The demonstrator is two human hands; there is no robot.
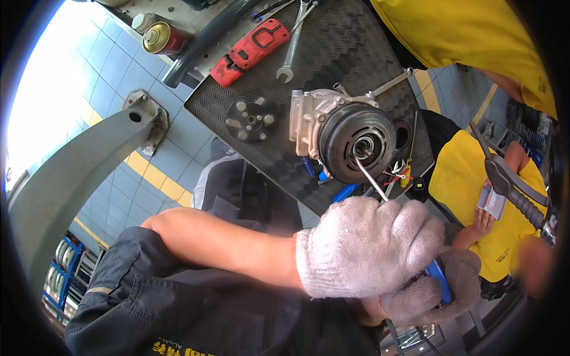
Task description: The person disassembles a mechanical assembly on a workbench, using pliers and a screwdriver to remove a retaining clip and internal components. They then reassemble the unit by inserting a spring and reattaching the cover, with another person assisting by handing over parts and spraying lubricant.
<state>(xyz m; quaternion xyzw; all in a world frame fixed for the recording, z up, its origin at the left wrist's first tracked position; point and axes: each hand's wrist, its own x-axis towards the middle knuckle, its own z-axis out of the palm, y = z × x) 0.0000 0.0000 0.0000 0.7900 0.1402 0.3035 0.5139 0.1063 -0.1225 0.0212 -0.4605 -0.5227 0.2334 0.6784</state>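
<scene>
An air-conditioning compressor [307, 121] with a grooved black pulley [356, 142] rests on the ribbed mat. A screwdriver's metal shaft [371, 179] slants from the pulley's hub to my gloved hands, its tip at the hub's centre. My left hand [371, 246], in a pale knit glove, is closed around the screwdriver. Below and beyond it, my right hand [460, 288] in a dirtier glove curls around the blue handle [438, 280]. The left glove hides part of the grip. A round dark clutch plate [252, 120] lies left of the compressor.
The ribbed mat [208, 107] carries a red-and-black tool [250, 52], a combination wrench [293, 50] and several small tools near the pulley. A metal can [160, 38] stands upper left. A grey metal arm [83, 154] crosses the left. Two people in yellow shirts are at the right.
</scene>
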